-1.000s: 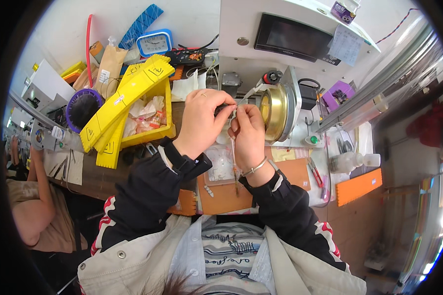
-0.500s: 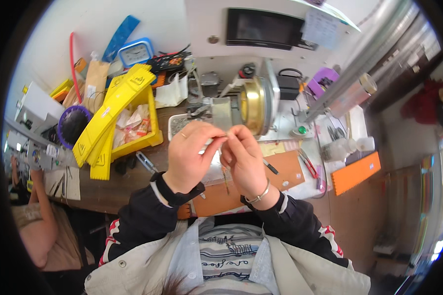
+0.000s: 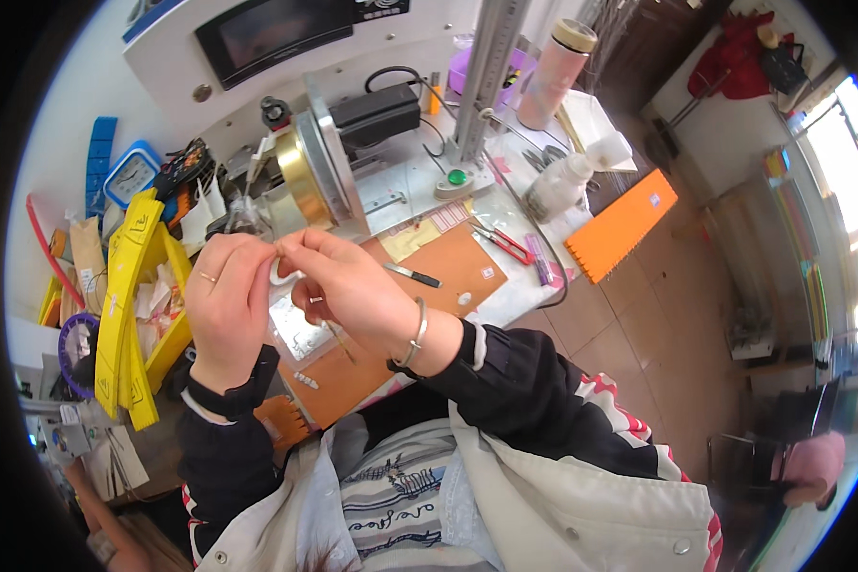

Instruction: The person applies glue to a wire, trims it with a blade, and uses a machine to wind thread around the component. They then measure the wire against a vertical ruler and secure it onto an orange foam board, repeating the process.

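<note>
Your yellow strips (image 3: pixel 124 315) at left carry dark handwritten marks; the orange strip (image 3: pixel 620 227) at right bears a small white sticker, and pale lettering shows on a dark label (image 3: pixel 381 8) beside the far screen (image 3: pixel 276 40). Dark script runs across your shirt (image 3: pixel 396 505). Your left hand (image 3: pixel 227 307) and right hand (image 3: pixel 348 286) meet at the fingertips, thumbs and fingers pinched together; you cannot tell from here whether they grip something, as any piece there is too small to make out. That meeting point lies just on the near side of the brass drum (image 3: pixel 303 179), with the clear tray (image 3: pixel 300 336) nearer you, between your hands.
</note>
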Tool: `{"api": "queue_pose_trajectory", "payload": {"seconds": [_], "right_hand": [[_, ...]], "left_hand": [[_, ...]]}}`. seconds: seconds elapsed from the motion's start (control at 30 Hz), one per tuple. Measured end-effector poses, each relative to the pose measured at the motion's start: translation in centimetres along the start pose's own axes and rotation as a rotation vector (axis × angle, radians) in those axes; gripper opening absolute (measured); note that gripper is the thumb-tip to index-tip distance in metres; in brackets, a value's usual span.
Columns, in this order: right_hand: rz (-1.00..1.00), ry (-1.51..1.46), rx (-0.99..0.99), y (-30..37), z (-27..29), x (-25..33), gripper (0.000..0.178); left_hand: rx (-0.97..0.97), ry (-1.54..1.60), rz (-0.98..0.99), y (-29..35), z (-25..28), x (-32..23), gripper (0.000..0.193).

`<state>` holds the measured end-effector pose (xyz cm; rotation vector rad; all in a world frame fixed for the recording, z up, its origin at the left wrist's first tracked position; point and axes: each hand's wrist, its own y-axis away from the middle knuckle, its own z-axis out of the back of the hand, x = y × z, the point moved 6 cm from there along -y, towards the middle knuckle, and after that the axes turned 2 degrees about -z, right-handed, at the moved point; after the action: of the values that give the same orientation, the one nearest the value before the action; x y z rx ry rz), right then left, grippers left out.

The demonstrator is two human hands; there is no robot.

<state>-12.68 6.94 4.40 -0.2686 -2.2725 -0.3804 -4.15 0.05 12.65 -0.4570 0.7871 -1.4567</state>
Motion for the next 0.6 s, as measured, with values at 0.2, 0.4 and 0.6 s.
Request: {"api": "queue_pose_trajectory", "payload": {"seconds": [0.2,0.4,0.6], "right_hand": [[0.485,0.688,-0.255,7.3,7.1,3.8,0.024],[0.659,0.609,-0.925,16.3,16.9,11.3,0.039],[0.517,0.826,-1.058,14.5,22.9,17.3,0.03]], "left_hand": [[0.026,0.021,-0.017,1.5,-2.3,0.6,0.015],[-0.143,0.136,0.146,4.3,-3.6,2.6,0.017],[-0.251,0.336,0.211,5.5,-3.2,3.9,0.018]]}}
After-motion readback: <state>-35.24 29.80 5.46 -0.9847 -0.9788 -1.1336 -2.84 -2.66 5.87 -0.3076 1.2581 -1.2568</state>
